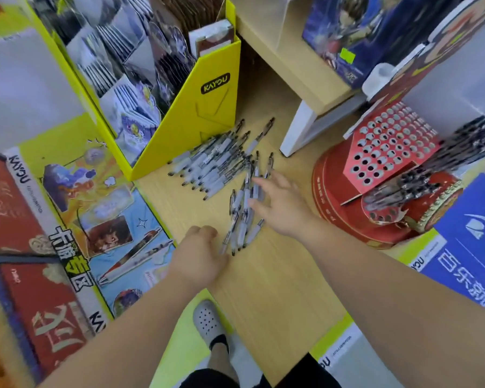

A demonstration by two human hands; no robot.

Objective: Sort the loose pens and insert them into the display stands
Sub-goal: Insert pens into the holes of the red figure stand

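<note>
Nearest, the left hand (200,254) rests on the wooden worktop (277,289) with its fingers curled under, beside the tips of a small row of pens (240,228); I cannot tell whether it pinches one. The right hand (282,204) spreads straight fingers over that row, probably to square it for pickup. Beyond, the larger pen pile (216,161) lies against the yellow card box (191,121). The red display stand (387,147), with many holes vacant, stands to the right.

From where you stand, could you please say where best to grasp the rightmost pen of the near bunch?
I would pinch the rightmost pen at mid-barrel, coming from its right with the right hand: that side lies bare on the tabletop; other pens crowd its left.
</note>
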